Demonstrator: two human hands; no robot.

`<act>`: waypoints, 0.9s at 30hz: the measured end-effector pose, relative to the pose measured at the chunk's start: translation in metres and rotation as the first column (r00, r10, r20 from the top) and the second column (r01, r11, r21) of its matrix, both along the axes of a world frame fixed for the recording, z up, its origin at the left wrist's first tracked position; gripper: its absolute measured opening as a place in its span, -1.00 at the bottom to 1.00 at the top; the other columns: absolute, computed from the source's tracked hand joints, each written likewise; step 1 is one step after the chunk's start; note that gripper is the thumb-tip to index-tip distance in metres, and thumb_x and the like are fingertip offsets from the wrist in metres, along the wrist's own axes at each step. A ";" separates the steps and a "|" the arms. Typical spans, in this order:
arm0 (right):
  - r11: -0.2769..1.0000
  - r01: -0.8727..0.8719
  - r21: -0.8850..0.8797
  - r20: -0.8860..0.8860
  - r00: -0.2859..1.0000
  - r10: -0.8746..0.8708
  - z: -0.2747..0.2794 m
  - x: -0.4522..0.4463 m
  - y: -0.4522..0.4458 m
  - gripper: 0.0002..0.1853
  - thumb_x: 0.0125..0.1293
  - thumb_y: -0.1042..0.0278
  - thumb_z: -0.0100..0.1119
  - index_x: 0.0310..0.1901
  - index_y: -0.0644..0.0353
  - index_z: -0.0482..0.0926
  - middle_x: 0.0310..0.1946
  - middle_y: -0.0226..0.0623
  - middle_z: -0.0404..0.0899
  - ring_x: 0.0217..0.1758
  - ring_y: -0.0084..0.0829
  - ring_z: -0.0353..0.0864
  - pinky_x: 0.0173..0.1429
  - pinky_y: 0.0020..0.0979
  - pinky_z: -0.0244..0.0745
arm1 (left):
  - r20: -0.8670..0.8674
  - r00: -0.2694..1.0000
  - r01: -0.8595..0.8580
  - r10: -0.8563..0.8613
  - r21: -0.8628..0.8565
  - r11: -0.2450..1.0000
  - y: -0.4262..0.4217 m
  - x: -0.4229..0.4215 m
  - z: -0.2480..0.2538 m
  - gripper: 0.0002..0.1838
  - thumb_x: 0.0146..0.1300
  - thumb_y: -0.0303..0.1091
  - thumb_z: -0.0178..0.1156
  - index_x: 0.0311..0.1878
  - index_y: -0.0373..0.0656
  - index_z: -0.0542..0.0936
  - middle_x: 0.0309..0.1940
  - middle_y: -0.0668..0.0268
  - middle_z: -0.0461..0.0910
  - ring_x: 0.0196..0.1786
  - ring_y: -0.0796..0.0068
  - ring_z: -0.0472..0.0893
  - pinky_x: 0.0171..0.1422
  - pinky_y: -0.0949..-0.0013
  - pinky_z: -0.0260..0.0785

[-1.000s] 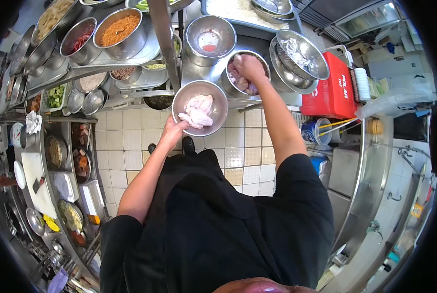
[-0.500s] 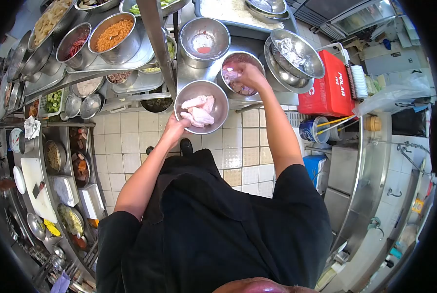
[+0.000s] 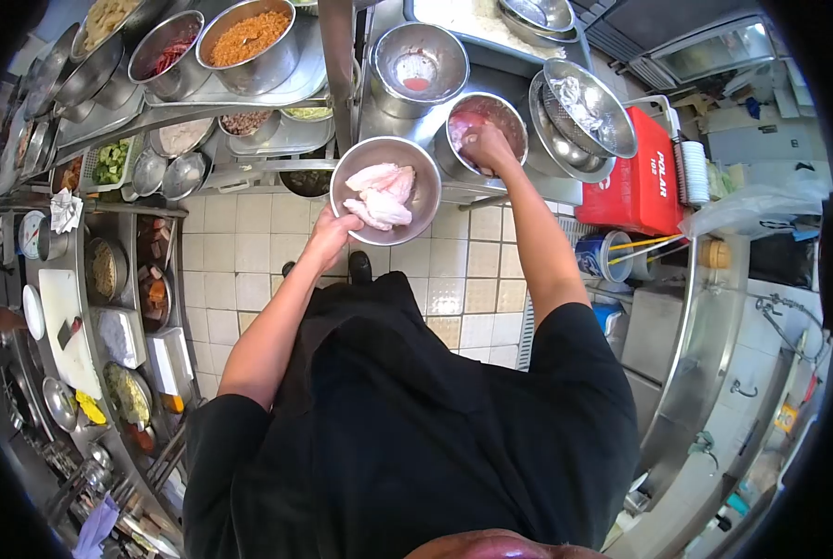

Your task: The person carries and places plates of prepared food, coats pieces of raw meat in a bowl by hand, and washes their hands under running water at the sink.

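My left hand grips the near-left rim of a round metal bowl, thumb over the edge. Several pale raw chicken wings lie in this bowl, which is held above the floor in front of the counter. My right hand reaches down into a deeper metal pot on the counter. Pink raw meat shows inside that pot beside the fingers. The fingertips are hidden there, so whether they grasp a piece cannot be seen.
Behind the pot stands another metal bowl with pink residue. A strainer rests on stacked bowls at right, near a red cooler. A metal post rises left of my bowl. Shelves at left carry food containers, including orange crumbs.
My right hand has gone lower into the pot. The chicken wings in the bowl sit differently. The whole view has shifted slightly, moving the counter things rightward.
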State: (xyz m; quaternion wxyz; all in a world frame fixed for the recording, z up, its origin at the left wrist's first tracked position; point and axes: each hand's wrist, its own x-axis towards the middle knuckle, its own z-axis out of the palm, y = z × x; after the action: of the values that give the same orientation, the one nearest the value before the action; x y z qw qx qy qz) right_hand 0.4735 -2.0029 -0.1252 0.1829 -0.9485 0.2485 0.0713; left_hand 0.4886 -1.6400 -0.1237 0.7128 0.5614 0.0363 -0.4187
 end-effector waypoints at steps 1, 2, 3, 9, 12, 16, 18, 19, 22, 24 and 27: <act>0.996 -0.088 -0.030 0.087 0.992 0.091 0.010 -0.006 -0.001 -0.66 0.05 0.15 0.20 -0.20 0.18 0.68 -0.31 -0.03 0.66 -0.22 -0.12 0.66 -0.07 -0.24 0.53 | -0.009 1.000 -0.014 0.014 -0.009 1.000 0.002 0.000 -0.002 -0.52 -0.01 -0.60 0.09 0.07 -0.23 0.36 -0.16 0.28 0.54 -0.27 0.50 0.60 -0.31 0.45 0.51; 0.991 -0.018 0.131 0.147 0.989 -0.002 0.017 -0.008 -0.006 -0.68 0.04 0.18 0.23 -0.22 0.22 0.68 -0.34 -0.08 0.66 -0.27 -0.20 0.66 -0.12 -0.28 0.53 | -0.005 1.000 -0.014 0.014 -0.005 1.000 0.004 0.001 -0.005 -0.51 -0.01 -0.60 0.09 0.08 -0.23 0.36 -0.16 0.28 0.54 -0.27 0.50 0.60 -0.32 0.45 0.51; 0.955 0.042 0.293 0.189 0.977 -0.101 0.023 -0.011 -0.014 -0.69 0.04 0.21 0.26 -0.24 0.25 0.68 -0.38 -0.14 0.66 -0.31 -0.28 0.65 -0.17 -0.32 0.52 | -0.002 1.000 -0.015 0.015 0.001 1.000 0.007 0.002 -0.010 -0.51 -0.01 -0.60 0.09 0.08 -0.23 0.36 -0.16 0.28 0.54 -0.27 0.50 0.60 -0.33 0.45 0.51; 0.351 0.147 0.925 0.082 0.823 -0.562 0.081 -0.026 -0.014 -0.66 0.11 0.53 0.25 -0.04 0.34 0.52 -0.23 -0.24 0.62 -0.27 -0.47 0.62 -0.20 -0.47 0.52 | -0.085 0.995 -0.050 0.043 -0.072 0.996 0.017 0.002 -0.012 -0.52 0.00 -0.62 0.09 0.08 -0.25 0.38 -0.15 0.28 0.56 -0.25 0.50 0.61 -0.25 0.46 0.52; 0.140 0.045 0.989 0.050 0.791 -0.609 0.072 -0.033 -0.014 -0.60 0.11 0.62 0.20 0.04 0.34 0.47 -0.14 -0.24 0.59 -0.21 -0.44 0.63 -0.15 -0.45 0.57 | -0.056 0.997 -0.060 0.055 -0.085 0.995 0.023 0.007 -0.017 -0.55 0.01 -0.63 0.09 0.06 -0.26 0.41 -0.15 0.27 0.57 -0.21 0.48 0.62 -0.18 0.46 0.53; 0.110 -0.031 0.993 0.085 0.845 -0.528 0.090 -0.040 0.019 -0.60 0.12 0.59 0.18 0.04 0.33 0.44 -0.19 -0.27 0.58 -0.29 -0.48 0.62 -0.39 -0.46 0.56 | 0.008 0.999 -0.048 0.049 -0.066 0.997 0.025 0.011 0.000 -0.50 0.00 -0.62 0.08 0.11 -0.24 0.39 -0.12 0.25 0.57 -0.16 0.41 0.63 -0.22 0.39 0.56; 0.138 -0.091 0.986 0.149 0.848 -0.508 0.103 -0.038 0.063 -0.63 0.09 0.54 0.23 -0.02 0.31 0.49 -0.27 -0.28 0.59 -0.36 -0.48 0.61 -0.47 -0.52 0.52 | 0.061 0.998 0.023 -0.022 -0.009 1.000 0.026 0.015 0.027 -0.41 0.00 -0.61 0.06 0.21 -0.17 0.33 -0.07 0.23 0.55 -0.11 0.37 0.63 -0.23 0.32 0.59; 0.207 -0.035 0.978 0.120 0.903 -0.413 0.108 -0.036 0.083 -0.57 0.08 0.55 0.23 0.04 0.28 0.45 -0.28 -0.29 0.57 -0.30 -0.48 0.60 -0.43 -0.53 0.53 | 0.085 0.996 -0.020 0.020 0.000 1.000 0.025 0.014 0.039 -0.41 0.03 -0.60 0.04 0.23 -0.15 0.32 -0.06 0.22 0.55 -0.09 0.33 0.63 -0.25 0.30 0.60; 0.339 -0.018 0.941 0.078 0.983 -0.165 0.081 -0.024 0.140 -0.59 0.00 0.53 0.30 -0.03 0.26 0.54 -0.25 -0.30 0.57 -0.21 -0.44 0.61 -0.24 -0.45 0.56 | 0.103 0.994 -0.050 0.040 0.100 0.994 0.028 0.014 0.031 -0.41 0.05 -0.59 0.03 0.24 -0.10 0.33 -0.09 0.26 0.57 -0.15 0.39 0.63 -0.29 0.33 0.57; 0.663 -0.037 0.748 0.025 0.999 0.028 0.072 -0.015 0.186 -0.73 -0.05 0.48 0.34 -0.23 0.24 0.64 -0.23 -0.26 0.61 -0.20 -0.36 0.63 -0.12 -0.38 0.54 | 0.120 0.992 -0.042 0.026 0.130 0.991 0.029 0.014 0.035 -0.40 0.06 -0.59 0.04 0.25 -0.05 0.33 -0.11 0.29 0.57 -0.19 0.43 0.62 -0.33 0.36 0.54; 0.871 -0.421 0.255 0.370 0.874 0.314 0.041 -0.007 0.227 -0.75 -0.08 0.39 0.37 -0.29 0.22 0.66 -0.21 -0.18 0.62 -0.22 -0.22 0.64 -0.12 -0.34 0.52 | 0.160 0.985 -0.079 0.064 0.093 0.992 0.034 0.013 0.030 -0.39 0.05 -0.60 0.05 0.25 -0.03 0.34 -0.12 0.32 0.57 -0.24 0.50 0.59 -0.36 0.40 0.48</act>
State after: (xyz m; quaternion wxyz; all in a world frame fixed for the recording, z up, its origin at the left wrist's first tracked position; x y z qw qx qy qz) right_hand 0.4667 -1.7763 -0.0844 0.3579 -0.9336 0.0130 -0.0078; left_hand 0.5018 -1.6060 -0.0935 0.6993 0.6257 0.0210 -0.3450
